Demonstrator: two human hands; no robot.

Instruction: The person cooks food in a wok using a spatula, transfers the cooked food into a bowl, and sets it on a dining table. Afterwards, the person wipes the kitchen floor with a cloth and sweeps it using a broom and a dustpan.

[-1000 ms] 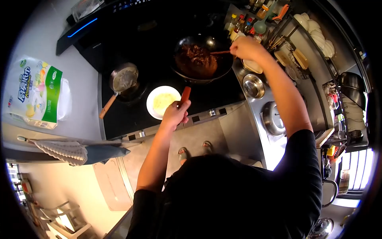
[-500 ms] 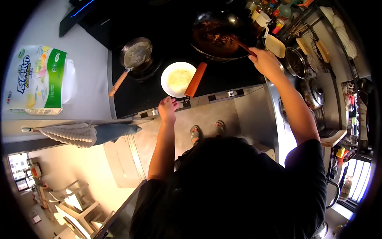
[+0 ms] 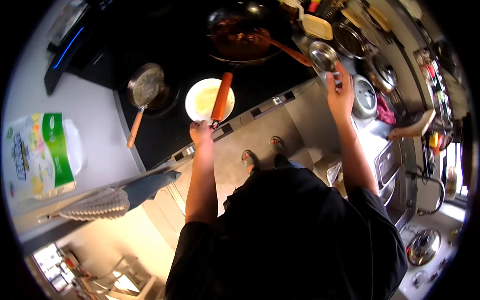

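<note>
At the near rim of a white bowl [image 3: 196,108] with a pale yellow content, my left hand [image 3: 201,134] is closed, fingers at the edge. The orange sleeved handle [image 3: 222,97] of the dark wok [image 3: 240,56] passes over the bowl's right side. My right hand [image 3: 341,97] is open, thumb and fingers apart, fingertips right at the rim of a small steel bowl [image 3: 324,56]. A wooden spatula [image 3: 290,51] leans in the wok among brown food, its handle end sticking out near that steel bowl.
A small pan [image 3: 146,86] with a wooden handle sits on the left of the black stove. Right of my right hand are a round grey-lidded pot [image 3: 365,97], a cream tray [image 3: 317,27] and a steel bowl [image 3: 348,41]. A kitchen-towel pack [image 3: 42,152] lies at left.
My right hand has let go of the spatula and moved to the small steel bowl. My left hand has closed at the white bowl's rim. The view has turned to the right.
</note>
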